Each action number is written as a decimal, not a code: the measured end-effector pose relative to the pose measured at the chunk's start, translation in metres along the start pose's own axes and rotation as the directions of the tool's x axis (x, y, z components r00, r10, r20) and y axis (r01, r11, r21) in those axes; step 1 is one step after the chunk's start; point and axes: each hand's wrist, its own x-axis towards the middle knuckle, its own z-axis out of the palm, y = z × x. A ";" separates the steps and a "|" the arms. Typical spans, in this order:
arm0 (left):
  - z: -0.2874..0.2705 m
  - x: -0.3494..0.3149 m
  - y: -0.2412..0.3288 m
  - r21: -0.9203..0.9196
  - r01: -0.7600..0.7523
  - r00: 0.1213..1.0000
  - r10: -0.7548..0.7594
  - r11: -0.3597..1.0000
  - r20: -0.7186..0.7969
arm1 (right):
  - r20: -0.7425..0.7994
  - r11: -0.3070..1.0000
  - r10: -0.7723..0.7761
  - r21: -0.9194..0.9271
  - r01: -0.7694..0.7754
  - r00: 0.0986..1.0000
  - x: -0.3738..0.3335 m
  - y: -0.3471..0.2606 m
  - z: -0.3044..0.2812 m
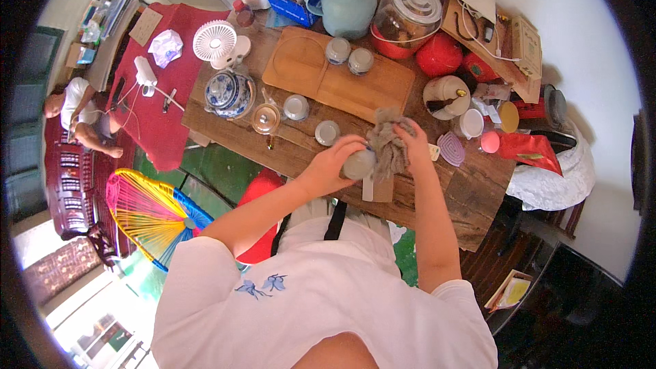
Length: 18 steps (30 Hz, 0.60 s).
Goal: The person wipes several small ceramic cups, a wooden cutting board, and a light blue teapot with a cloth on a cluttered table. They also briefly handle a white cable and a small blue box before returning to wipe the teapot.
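Note:
My left hand (332, 166) is closed around a small pale teacup (358, 165) over the table's near edge. My right hand (415, 148) grips a crumpled grey cloth (389, 147), bunched close beside the cup. To the left, two more teacups stand on the wooden table: one nearby cup (327, 132) and a farther cup (296, 107). Beyond my hands lies a wooden tea tray (369, 85) bearing two cups (349, 56). A small glass teapot (266, 119) and a blue-and-white teapot (229, 94) sit further left.
At the back stand a pale blue jug (349, 1) and a lidded glass jar (404, 17). A white fan (215, 41) is at the far left. Rightward are a purple coaster (451, 149), a white cup (471, 123) and a red packet (529, 152). Another person (85, 113) sits far left.

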 end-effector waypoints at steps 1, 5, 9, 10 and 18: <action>0.004 -0.007 -0.011 0.070 0.073 0.997 -0.075 0.995 0.031 | -0.016 0.991 -0.027 0.128 0.028 1.000 0.007 0.011 -0.012; 0.012 -0.022 -0.044 0.442 -0.059 0.976 -0.041 0.895 0.214 | -0.067 0.983 -0.030 0.180 0.042 0.997 0.015 0.010 -0.021; 0.031 -0.023 -0.067 0.683 -0.330 0.936 0.130 0.652 0.328 | -0.134 0.967 -0.161 0.177 0.184 0.978 0.028 0.009 -0.010; 0.031 -0.018 -0.068 0.686 -0.338 0.929 0.112 0.644 0.353 | -0.141 0.967 -0.198 0.133 0.217 0.970 0.029 0.008 -0.008; 0.020 0.012 -0.073 0.717 -0.381 0.882 -0.004 0.584 0.472 | -0.129 0.812 -0.508 -0.400 0.424 0.852 0.059 -0.027 0.029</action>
